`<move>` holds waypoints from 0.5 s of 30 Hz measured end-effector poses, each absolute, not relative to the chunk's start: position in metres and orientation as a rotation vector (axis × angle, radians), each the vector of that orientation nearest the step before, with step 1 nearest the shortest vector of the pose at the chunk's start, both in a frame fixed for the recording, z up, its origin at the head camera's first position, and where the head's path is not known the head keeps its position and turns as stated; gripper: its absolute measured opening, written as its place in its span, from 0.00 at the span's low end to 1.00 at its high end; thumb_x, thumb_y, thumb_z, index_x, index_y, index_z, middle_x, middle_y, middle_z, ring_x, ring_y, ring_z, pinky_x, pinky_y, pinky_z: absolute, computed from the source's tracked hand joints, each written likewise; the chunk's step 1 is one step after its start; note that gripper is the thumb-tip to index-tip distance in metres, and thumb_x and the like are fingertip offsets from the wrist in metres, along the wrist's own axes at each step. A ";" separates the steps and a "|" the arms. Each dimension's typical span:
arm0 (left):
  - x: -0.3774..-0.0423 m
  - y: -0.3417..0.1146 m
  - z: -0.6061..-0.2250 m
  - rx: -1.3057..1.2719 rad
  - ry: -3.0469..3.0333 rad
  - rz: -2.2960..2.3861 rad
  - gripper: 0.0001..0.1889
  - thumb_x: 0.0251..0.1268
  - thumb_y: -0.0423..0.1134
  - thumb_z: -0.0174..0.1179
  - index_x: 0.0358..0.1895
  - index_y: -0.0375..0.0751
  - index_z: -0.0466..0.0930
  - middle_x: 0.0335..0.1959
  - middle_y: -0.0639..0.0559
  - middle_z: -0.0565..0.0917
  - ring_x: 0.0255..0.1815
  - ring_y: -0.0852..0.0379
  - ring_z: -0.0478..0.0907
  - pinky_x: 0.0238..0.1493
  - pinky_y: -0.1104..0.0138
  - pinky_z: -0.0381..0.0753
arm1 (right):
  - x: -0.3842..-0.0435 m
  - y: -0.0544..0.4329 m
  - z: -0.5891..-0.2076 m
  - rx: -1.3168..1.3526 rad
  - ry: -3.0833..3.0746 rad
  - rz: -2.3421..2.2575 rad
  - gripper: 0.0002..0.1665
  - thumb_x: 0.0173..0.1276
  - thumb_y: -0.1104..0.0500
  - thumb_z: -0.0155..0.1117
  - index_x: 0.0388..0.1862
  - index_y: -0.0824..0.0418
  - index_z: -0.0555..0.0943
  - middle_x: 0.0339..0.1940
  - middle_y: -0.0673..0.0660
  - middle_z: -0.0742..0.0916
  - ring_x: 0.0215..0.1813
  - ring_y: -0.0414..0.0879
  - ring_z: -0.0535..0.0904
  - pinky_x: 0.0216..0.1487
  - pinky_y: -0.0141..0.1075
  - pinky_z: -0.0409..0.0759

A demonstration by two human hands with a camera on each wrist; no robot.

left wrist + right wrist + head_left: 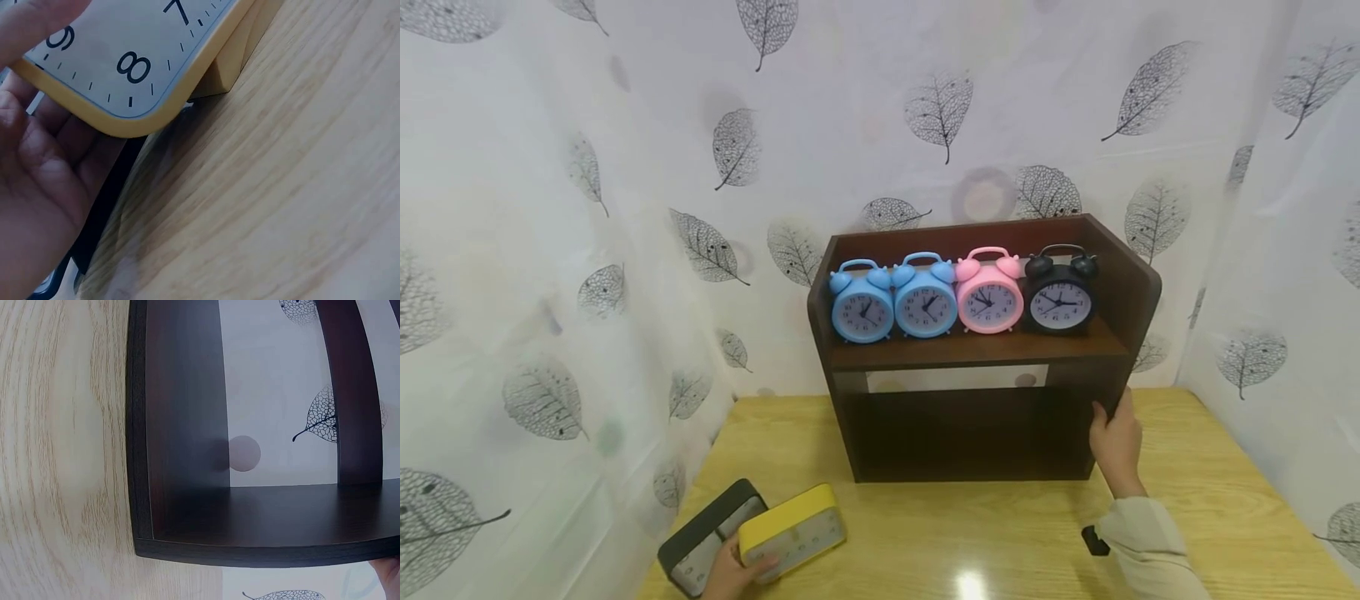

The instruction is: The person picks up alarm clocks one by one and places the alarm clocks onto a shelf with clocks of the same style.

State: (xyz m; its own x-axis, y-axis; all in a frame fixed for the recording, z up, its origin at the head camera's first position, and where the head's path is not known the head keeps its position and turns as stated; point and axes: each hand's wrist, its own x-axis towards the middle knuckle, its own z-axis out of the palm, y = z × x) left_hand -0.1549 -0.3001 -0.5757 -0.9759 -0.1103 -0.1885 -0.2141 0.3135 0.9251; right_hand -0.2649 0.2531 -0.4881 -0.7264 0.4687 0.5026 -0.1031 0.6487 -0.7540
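Note:
My left hand (730,575) grips a yellow rectangular clock (792,527) at its left end, thumb over the dial and fingers behind. In the left wrist view the clock's numbered face (94,69) tilts close over the wood. Behind it on the left stands a similar black clock (709,540). My right hand (1117,442) holds the right side panel of a dark brown two-tier shelf (977,357), thumb at the front edge. The upper tier bears two blue twin-bell alarm clocks (862,312), a pink one (989,302) and a black one (1060,304) in a row.
The shelf stands towards the back of a light wooden table (955,521). A leaf-patterned sheet (850,108) hangs behind and at both sides. A small black object (1094,541) shows beside the right sleeve (1150,542).

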 end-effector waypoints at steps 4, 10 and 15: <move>-0.157 -0.299 -0.573 -0.287 2.484 1.739 0.31 0.49 0.36 0.70 0.56 0.26 0.70 0.47 0.39 0.83 0.39 0.65 0.81 0.43 0.69 0.79 | -0.266 0.255 -0.488 -0.276 -2.159 1.044 0.26 0.64 0.70 0.53 0.61 0.73 0.63 0.44 0.85 0.76 0.42 0.83 0.70 0.42 0.67 0.65; -0.159 -0.297 -0.574 -0.306 2.524 1.700 0.31 0.48 0.37 0.71 0.56 0.25 0.71 0.46 0.38 0.83 0.37 0.64 0.81 0.41 0.69 0.80 | -0.267 0.255 -0.488 -0.270 -2.162 1.045 0.25 0.65 0.70 0.53 0.60 0.73 0.64 0.45 0.85 0.76 0.43 0.82 0.70 0.43 0.67 0.65; -0.157 -0.294 -0.572 -0.272 2.483 1.755 0.30 0.49 0.36 0.70 0.55 0.23 0.70 0.45 0.39 0.84 0.37 0.64 0.82 0.40 0.69 0.81 | -0.265 0.254 -0.488 -0.270 -2.176 1.051 0.25 0.66 0.69 0.52 0.61 0.74 0.63 0.47 0.84 0.76 0.44 0.82 0.70 0.44 0.67 0.66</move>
State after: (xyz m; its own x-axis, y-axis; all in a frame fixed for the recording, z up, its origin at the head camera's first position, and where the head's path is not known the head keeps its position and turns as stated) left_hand -0.1569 -0.2938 -0.5716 -0.9802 -0.0933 -0.1749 -0.1960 0.3246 0.9253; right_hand -0.2645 0.2539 -0.4883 -0.7370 0.4564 0.4986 -0.1068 0.6498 -0.7526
